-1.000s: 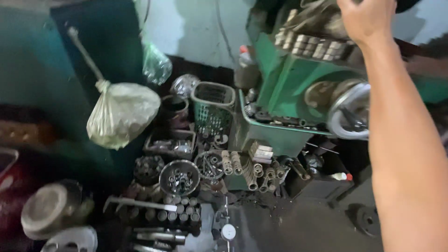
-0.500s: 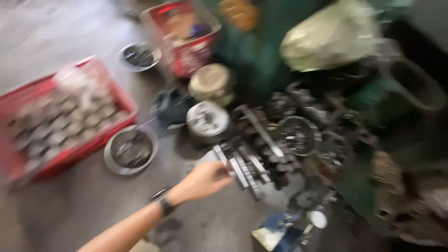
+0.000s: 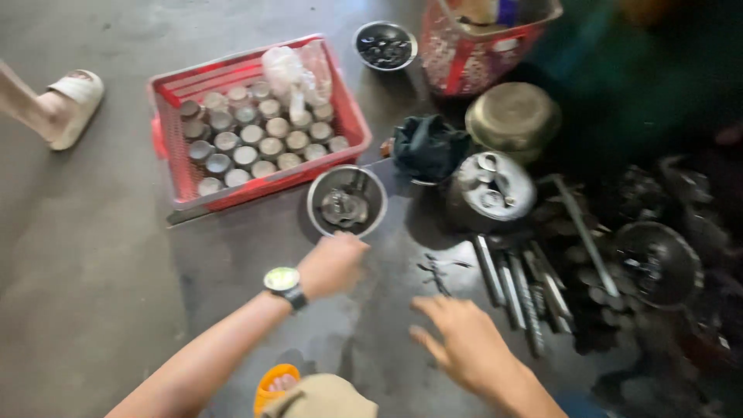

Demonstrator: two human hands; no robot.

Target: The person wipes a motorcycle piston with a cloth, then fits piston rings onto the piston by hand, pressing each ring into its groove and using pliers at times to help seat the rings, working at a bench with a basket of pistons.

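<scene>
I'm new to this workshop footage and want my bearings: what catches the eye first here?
First the red crate at upper left on the floor, filled with rows of short metal cylinders. Just below it, the left hand, a wristwatch on its wrist, is closed at the rim of a round metal bowl of parts. The right hand spreads open over the dark floor beside a row of steel rods.

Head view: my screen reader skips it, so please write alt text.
A person's left hand, wearing a wristwatch, reaches toward a metal bowl of small parts on a concrete floor; the right hand hovers open. Behind stands a red crate of metal cylinders.
</scene>
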